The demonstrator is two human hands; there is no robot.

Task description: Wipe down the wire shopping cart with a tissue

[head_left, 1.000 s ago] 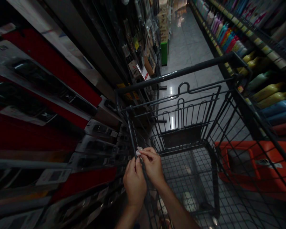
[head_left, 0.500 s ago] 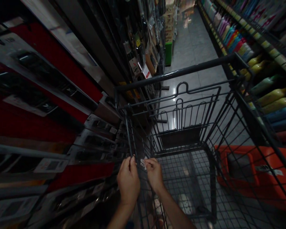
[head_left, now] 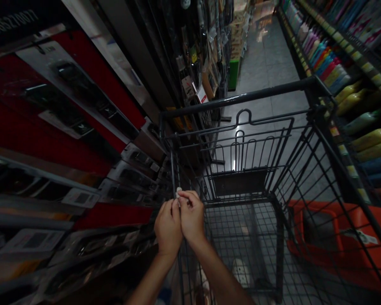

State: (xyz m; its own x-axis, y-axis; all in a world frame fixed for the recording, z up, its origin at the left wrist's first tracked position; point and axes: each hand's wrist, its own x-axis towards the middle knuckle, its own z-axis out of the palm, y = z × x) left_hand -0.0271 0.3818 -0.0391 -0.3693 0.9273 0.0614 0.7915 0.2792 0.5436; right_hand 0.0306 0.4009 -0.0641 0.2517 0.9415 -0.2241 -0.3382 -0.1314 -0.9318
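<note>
My left hand (head_left: 169, 226) is closed, fingers curled and thumb up, at the near side rail of a dark wire shopping cart (head_left: 238, 99). What lies between its fingers, if anything, is hidden. Pressed against it on the right is my right hand (head_left: 193, 216), its thumb and finger pinched on a small, crumpled white piece of paper (head_left: 178, 192). Only a bit of that paper shows above the fingertips. Both hands are over the cart's left edge, and the wire basket beneath holds nothing that I can make out.
Packaged goods (head_left: 82, 91) hang on a red-backed rack close on the left. An orange plastic piece (head_left: 339, 245) shows through the cart's right mesh. Colourful folded goods (head_left: 328, 63) line the right shelf. A grey tiled aisle (head_left: 263, 55) runs ahead.
My right hand has moved left and up against my left hand, bringing the white paper with it. The paper looks more bunched up. The view has shifted slightly left.
</note>
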